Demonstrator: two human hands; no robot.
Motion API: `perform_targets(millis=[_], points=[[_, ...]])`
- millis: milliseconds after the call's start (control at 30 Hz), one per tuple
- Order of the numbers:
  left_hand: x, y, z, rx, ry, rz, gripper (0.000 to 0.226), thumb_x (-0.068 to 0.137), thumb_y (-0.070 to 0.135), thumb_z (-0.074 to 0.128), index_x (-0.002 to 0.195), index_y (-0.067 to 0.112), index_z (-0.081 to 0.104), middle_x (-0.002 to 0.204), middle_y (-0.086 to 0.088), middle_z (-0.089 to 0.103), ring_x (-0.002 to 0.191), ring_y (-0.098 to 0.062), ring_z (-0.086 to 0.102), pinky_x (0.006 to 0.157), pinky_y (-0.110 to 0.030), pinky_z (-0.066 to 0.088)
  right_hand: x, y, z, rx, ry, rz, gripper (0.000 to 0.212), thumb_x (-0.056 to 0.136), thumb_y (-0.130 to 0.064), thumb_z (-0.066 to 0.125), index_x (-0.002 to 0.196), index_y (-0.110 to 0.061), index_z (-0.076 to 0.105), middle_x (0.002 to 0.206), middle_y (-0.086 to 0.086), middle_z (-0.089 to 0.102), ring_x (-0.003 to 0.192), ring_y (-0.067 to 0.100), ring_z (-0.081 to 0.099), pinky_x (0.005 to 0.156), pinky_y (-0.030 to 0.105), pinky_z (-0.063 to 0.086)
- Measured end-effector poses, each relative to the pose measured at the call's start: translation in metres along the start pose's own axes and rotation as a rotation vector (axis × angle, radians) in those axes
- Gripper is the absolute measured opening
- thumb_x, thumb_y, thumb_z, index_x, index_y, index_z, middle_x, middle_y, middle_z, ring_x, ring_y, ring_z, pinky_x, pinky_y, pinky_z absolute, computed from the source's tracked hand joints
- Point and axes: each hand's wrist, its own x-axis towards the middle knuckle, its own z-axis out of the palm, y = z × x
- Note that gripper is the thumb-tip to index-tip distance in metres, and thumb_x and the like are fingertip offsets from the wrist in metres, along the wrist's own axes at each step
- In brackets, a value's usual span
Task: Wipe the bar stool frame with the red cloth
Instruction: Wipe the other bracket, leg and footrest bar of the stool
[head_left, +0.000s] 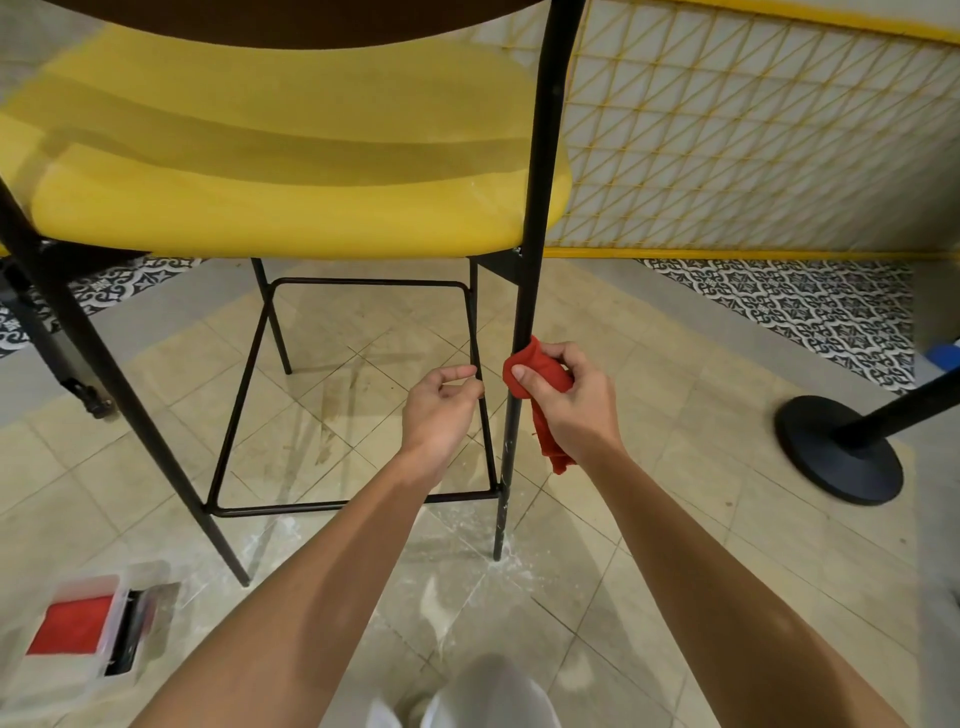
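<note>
A bar stool with a yellow seat (291, 156) and a thin black metal frame (537, 208) fills the upper left. My right hand (566, 395) is shut on the red cloth (537, 371), which is wrapped around the stool's near right leg below the seat; a tail of the cloth hangs down beside my wrist. My left hand (441, 410) pinches the thin black footrest bar (480, 395) just left of that leg. White dust speckles the lower part of the leg and the floor around its foot.
A clear plastic box (88, 639) with a red item inside lies on the beige tiled floor at lower left. A black round post base (839, 449) stands at the right. A yellow mesh panel (753, 135) runs behind the stool. My knee shows at the bottom.
</note>
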Motion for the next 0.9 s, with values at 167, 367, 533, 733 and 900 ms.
perform_targets(millis=[167,367,533,733,900], points=[[0.003,-0.001,0.001,0.013,0.001,0.003,0.022,0.084,0.023,0.059,0.105,0.029,0.063,0.098,0.0,0.068,0.089,-0.012,0.061,0.084,-0.028,0.047,0.003,0.0,-0.006,0.046,0.02,-0.051,0.024,0.084,-0.033,0.067,0.103,-0.032,0.053,0.089,-0.023,0.055,0.08,0.005,0.058,0.066,0.024,0.054],[0.004,-0.002,0.008,0.007,-0.002,-0.001,0.021,0.087,0.023,0.055,0.106,0.027,0.063,0.099,0.001,0.068,0.094,-0.014,0.061,0.087,-0.031,0.048,-0.002,0.011,0.008,0.095,0.029,-0.038,0.026,0.085,-0.034,0.065,0.107,-0.03,0.051,0.093,-0.02,0.056,0.084,0.008,0.059,0.065,0.02,0.051],[0.006,-0.006,0.011,0.014,-0.021,-0.002,0.022,0.087,0.024,0.056,0.107,0.028,0.064,0.097,0.002,0.069,0.086,-0.008,0.059,0.075,-0.025,0.045,-0.009,0.029,0.011,0.061,-0.046,0.006,0.021,0.086,-0.03,0.065,0.099,-0.032,0.049,0.085,-0.02,0.056,0.076,0.005,0.057,0.065,0.023,0.051],[0.008,-0.009,0.01,0.018,-0.015,-0.016,0.022,0.087,0.022,0.056,0.107,0.027,0.064,0.094,0.003,0.069,0.081,-0.006,0.057,0.083,-0.028,0.046,-0.008,0.027,0.007,0.234,0.022,0.073,0.02,0.086,-0.029,0.064,0.105,-0.026,0.055,0.093,-0.014,0.059,0.081,0.007,0.059,0.062,0.017,0.049],[0.006,-0.01,0.014,0.007,-0.027,-0.035,0.021,0.09,0.024,0.054,0.108,0.027,0.063,0.096,0.001,0.069,0.078,-0.007,0.057,0.072,-0.025,0.044,-0.006,0.013,0.013,0.34,0.025,0.036,0.025,0.085,-0.026,0.066,0.107,-0.027,0.054,0.094,-0.012,0.06,0.08,0.004,0.062,0.064,0.02,0.054]])
